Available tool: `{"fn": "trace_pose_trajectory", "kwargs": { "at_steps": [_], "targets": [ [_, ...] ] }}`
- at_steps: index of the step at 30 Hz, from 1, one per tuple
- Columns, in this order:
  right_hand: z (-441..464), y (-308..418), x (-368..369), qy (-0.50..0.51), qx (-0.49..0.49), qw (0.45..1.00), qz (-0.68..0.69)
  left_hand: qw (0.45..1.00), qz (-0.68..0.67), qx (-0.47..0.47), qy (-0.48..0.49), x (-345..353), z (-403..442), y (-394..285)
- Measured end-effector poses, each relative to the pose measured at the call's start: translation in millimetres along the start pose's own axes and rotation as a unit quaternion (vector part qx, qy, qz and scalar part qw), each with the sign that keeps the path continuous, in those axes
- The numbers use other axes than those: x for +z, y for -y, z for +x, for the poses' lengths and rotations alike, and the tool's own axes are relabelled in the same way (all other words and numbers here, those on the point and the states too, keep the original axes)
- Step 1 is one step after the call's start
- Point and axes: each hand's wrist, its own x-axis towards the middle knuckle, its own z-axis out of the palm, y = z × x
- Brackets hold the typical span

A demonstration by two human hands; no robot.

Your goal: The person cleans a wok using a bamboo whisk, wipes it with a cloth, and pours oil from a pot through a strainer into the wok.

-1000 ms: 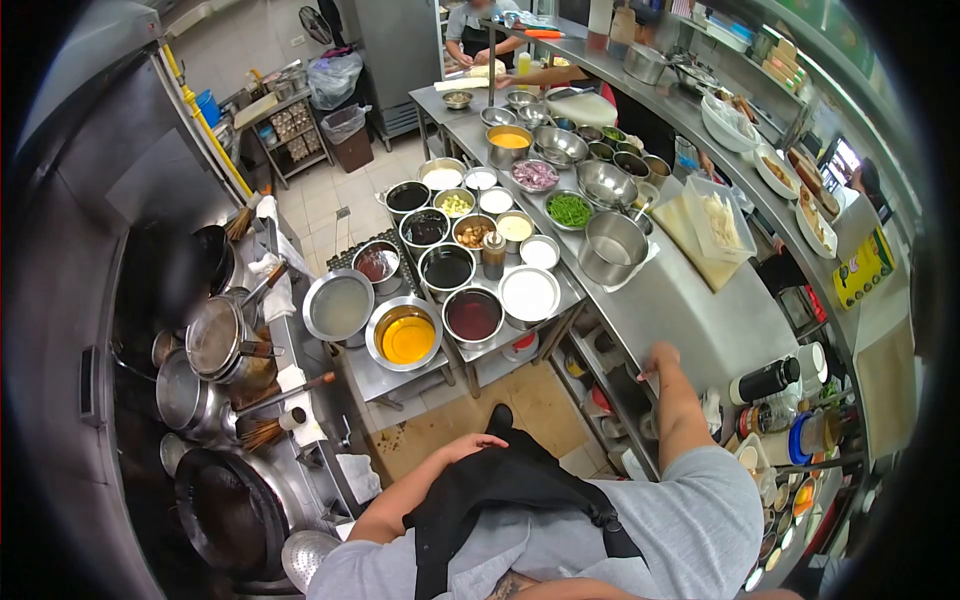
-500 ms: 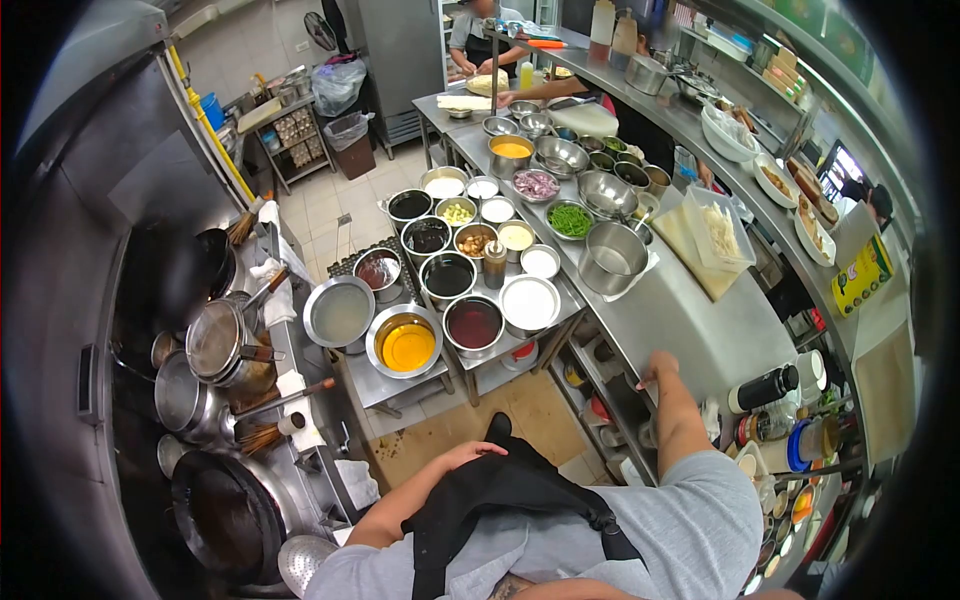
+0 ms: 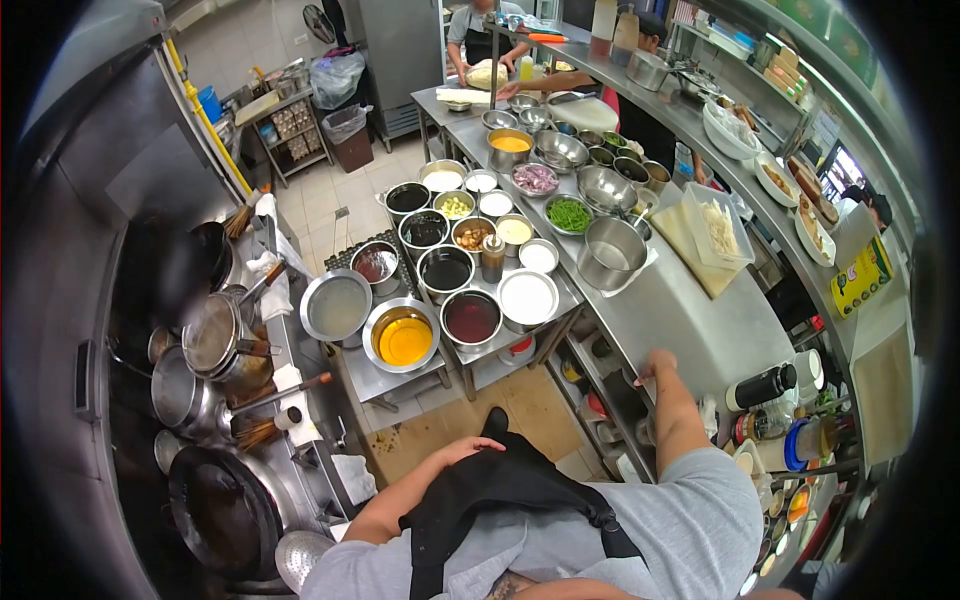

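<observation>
While the left hand (image 3: 474, 449) lies on the black cloth apron (image 3: 480, 505) at the person's lap, its grip is loose, fingers extended, with nothing visible in it. The right hand (image 3: 656, 367) touches the edge of the long stainless-steel counter (image 3: 690, 305); its fingers curl downward, and I cannot tell whether this grip closes on the rim. Ahead, a wide-rimmed steel pot of amber liquid (image 3: 402, 309) stands just beside a round steel pot of dark red liquid (image 3: 471, 293). Beyond the right hand, the counter carries a deep silvery pot (image 3: 612, 265). To the right, a yellow container (image 3: 862, 272) bears dark writing, too slanted and blurred to read. Farther off, another person (image 3: 485, 42) touches a pale, rounded mass (image 3: 488, 74).
</observation>
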Motion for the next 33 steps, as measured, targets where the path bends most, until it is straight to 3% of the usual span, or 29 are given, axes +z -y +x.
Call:
{"fn": "trace_pose_trajectory", "kwargs": {
  "at_steps": [12,15,18,33],
  "targets": [
    [5.0,0.1,1.8,0.011,0.001,1.0,0.001,0.999,0.006,0.037,0.02,-2.0,-0.4,-1.7],
    [-5.7,3.1,-3.3,-0.001,0.01,1.0,0.004,1.0,-0.013,0.001,0.01,-1.4,0.0,-4.1],
    [-8.5,4.5,-6.0,-0.002,0.01,1.0,-0.002,0.999,0.027,0.038,0.013,-1.0,-1.9,-7.0],
    [-18.8,5.5,-12.3,-0.008,0.008,1.0,0.012,1.0,0.018,0.01,0.013,-2.8,2.9,-5.3]
  ]
}}
